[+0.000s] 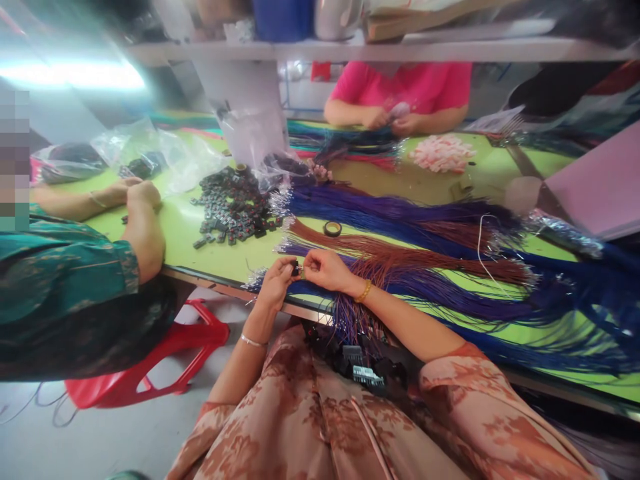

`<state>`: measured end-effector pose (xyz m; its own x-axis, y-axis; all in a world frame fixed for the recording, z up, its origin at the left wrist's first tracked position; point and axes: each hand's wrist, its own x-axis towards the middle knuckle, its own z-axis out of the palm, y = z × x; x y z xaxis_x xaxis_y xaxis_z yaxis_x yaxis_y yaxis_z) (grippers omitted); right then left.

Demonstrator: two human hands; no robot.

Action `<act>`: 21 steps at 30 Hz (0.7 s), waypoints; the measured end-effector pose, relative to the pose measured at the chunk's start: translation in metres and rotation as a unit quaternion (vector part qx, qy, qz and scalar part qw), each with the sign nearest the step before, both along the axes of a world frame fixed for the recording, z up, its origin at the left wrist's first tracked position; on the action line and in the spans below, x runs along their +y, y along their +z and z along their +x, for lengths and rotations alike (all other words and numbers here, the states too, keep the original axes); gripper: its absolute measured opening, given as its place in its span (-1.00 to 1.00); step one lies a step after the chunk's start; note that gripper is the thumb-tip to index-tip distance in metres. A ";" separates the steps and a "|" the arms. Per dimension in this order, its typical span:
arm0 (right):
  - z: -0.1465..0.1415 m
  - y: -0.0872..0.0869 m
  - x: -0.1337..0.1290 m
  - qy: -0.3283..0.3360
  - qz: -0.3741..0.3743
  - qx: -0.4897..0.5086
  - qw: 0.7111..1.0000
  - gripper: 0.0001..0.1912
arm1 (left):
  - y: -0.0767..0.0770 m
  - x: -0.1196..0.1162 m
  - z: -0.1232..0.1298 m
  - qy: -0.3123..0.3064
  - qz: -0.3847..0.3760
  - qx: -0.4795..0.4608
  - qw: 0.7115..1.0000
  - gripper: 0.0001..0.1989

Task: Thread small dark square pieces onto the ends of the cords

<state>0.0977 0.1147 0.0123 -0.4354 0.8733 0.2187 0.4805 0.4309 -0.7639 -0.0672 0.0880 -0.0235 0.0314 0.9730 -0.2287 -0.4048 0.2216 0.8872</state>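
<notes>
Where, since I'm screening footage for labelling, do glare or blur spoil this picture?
Head view: the light strip at upper left is blown out to white; head view: things on the upper shelf look smeared, as do the blue wires at far right; head view: the left hand and right hand look clearer, but the small black piece lacks fine detail.

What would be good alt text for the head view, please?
A person's left hand pinches a small black block beside the right hand at a green table; blue wires, brown wires and piled black blocks lie beyond.
</notes>
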 end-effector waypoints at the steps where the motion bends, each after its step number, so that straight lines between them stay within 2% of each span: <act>1: 0.000 0.001 -0.001 -0.001 0.009 -0.011 1.000 -0.96 | 0.000 0.000 0.000 0.000 0.000 0.001 1.000 -0.64; 5: -0.001 -0.001 -0.001 0.003 0.043 -0.055 0.998 -0.96 | 0.001 0.000 -0.001 -0.010 -0.001 0.002 1.000 -0.64; 12: -0.002 -0.004 -0.002 0.049 0.129 -0.127 0.982 -0.91 | 0.001 -0.001 -0.001 -0.016 0.002 0.008 1.000 -0.63; 21: -0.004 -0.008 0.000 0.049 0.106 -0.098 0.988 -0.89 | 0.001 0.000 -0.001 0.014 -0.015 0.000 1.000 -0.64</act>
